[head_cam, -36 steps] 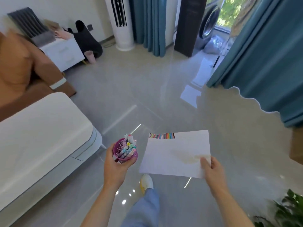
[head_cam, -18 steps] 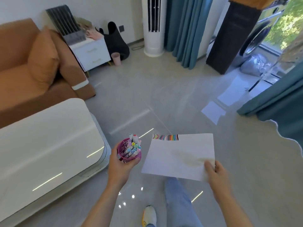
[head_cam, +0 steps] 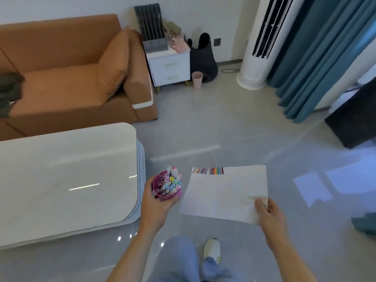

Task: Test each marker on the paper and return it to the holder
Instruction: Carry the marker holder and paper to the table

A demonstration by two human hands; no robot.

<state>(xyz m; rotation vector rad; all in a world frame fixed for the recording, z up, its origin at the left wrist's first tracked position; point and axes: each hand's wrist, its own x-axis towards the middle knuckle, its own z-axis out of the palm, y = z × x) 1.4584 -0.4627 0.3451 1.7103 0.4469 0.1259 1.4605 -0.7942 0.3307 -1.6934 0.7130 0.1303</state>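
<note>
My left hand [head_cam: 155, 203] grips a pink mesh holder [head_cam: 162, 181] from below, held upright in the air. Several markers [head_cam: 172, 183] with pastel caps fill it, and two stick up higher than the rest. My right hand [head_cam: 268, 212] pinches the near right corner of a white sheet of paper [head_cam: 225, 192], held flat over the floor. A row of coloured test strokes [head_cam: 208, 171] runs along the paper's far left edge. The holder and the paper are side by side and apart.
A white glossy table [head_cam: 67, 176] stands just left of my left hand. Behind it is an orange sofa [head_cam: 67, 78], with a white bedside cabinet [head_cam: 168, 68], a pink bin [head_cam: 197, 79], a tall white air conditioner [head_cam: 262, 41] and teal curtains [head_cam: 317, 58] further back. Grey tiled floor lies ahead.
The view has swung left, bringing the sofa and table into sight. Both hands keep their hold on the holder and paper, which stay in front of me.
</note>
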